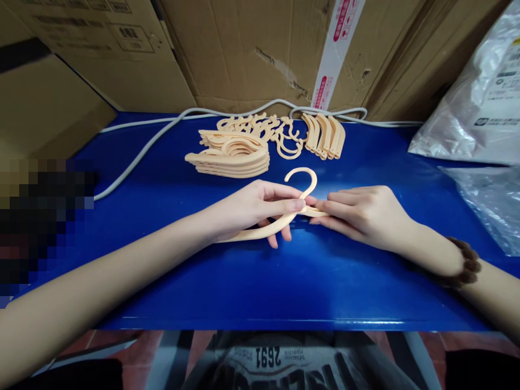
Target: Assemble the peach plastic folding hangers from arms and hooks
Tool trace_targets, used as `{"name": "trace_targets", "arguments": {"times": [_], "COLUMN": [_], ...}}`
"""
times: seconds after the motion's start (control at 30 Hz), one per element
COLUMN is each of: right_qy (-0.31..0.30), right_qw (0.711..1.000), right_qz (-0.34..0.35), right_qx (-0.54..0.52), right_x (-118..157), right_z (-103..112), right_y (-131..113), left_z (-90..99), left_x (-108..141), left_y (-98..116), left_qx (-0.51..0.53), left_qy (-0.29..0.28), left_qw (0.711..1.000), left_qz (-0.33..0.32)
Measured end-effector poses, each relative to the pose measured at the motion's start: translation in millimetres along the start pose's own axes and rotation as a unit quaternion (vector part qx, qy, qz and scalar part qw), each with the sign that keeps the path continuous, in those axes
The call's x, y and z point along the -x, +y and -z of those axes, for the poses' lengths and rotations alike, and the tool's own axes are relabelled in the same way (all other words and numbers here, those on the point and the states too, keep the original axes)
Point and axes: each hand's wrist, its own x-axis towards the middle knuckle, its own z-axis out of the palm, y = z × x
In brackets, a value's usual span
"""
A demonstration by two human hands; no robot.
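Note:
A cream plastic hanger (260, 233) with its hook upright is held above the blue table. My left hand (264, 208) pinches it at the base of the hook, thumb in front. My right hand (359, 214) has its fingers closed on a short arm piece just right of the hook; much of that piece is hidden under the fingers. Behind my hands lie a stack of cream hanger parts (231, 157), a heap of loose hooks (288, 143) and a row of curved arm pieces (325, 135).
A white cable (150, 143) runs along the back of the blue table (260, 287). Cardboard boxes (252, 54) stand behind and at the left. Plastic bags (475, 103) lie at the right, and the table's front edge is near my body.

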Motion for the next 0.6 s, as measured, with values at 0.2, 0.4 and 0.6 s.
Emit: {"name": "trace_targets", "arguments": {"times": [0.2,0.4,0.6], "right_qy": [0.032,0.032,0.036], "right_qw": [0.999,0.999,0.999], "right_qz": [0.017,0.013,0.019], "right_qx": [0.011,0.017,0.029], "right_x": [-2.0,-1.2,-1.9], "right_z": [3.7,4.9,4.5], "right_y": [-2.0,-4.1,-5.0], "left_z": [4.1,6.5,6.3], "left_x": [-1.0,0.5,-0.4], "left_y": [0.9,1.2,1.6], "left_qx": [0.031,0.018,0.022], "left_qy": [-0.023,-0.043,-0.038], "left_qw": [0.999,0.999,0.999], "left_qz": [0.004,-0.002,0.009]}}
